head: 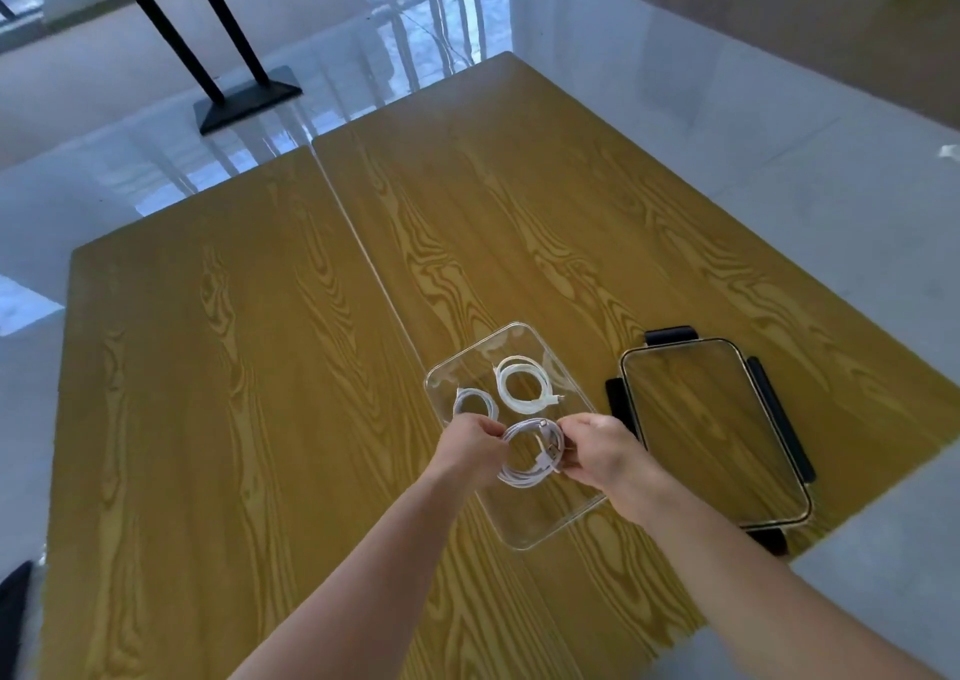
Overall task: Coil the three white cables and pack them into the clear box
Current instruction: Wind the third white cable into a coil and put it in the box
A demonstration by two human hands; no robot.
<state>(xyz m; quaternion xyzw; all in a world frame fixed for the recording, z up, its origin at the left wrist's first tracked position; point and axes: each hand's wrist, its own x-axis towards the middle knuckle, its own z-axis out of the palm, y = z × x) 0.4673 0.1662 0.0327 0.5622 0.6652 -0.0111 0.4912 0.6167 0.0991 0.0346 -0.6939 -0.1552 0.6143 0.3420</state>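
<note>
Here, both hands, left (475, 445) and right (597, 448), pinch a coiled cable (530, 453) over the clear box (540, 534) on the desk (234, 393); two coils (524, 383) apparently lie inside, lid (711, 430) beside.

Clear box (540, 528) open on wooden table, two coiled white cables (523, 384) inside, third coil (530, 453) over its middle

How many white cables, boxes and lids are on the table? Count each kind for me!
White cables: 3, the far coil, the left coil, and the held coil between the left hand and right hand
Clear box: 1
Lid: 1
Total: 5
</note>
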